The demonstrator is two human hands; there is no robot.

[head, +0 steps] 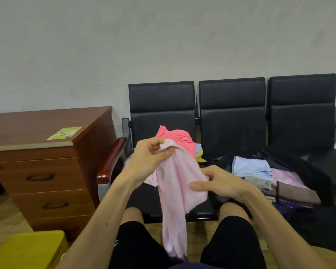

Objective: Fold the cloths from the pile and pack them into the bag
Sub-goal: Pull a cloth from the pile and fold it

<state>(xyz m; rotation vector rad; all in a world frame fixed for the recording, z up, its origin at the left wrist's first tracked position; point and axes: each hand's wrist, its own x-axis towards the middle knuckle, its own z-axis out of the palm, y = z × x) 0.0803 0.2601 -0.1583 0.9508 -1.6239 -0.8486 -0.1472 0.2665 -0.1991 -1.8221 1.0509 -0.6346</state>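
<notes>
While the pale pink cloth (175, 189) hangs unfolded between my knees, I read this as the start of a fold, not the packing yet; left hand (150, 156) pinches the top corner of it, thumb against fingers, raised over the first seat; right hand (219, 183) grips the cloth's side edge lower down, thumb on top, fingers curled under; cloth drapes long and twisted, bottom end near my shorts; pile (179, 141) of unfolded cloths sits behind my left hand on the bench (233, 129) seat, coral pink on top, bits of blue and yellow showing beside it; bag (306, 171) lies open on the next seat to my right, folded cloths already stacked inside, light blue one uppermost; to do the fold well I'd slide the right hand along the edge to the matching corner, pull the top edge taut so the twist drops out, then bring corners together evenly; risk as I judge it is a bunched fold if I fold before it hangs flat; wooden drawer unit (45, 171) stands left, not involved
</notes>
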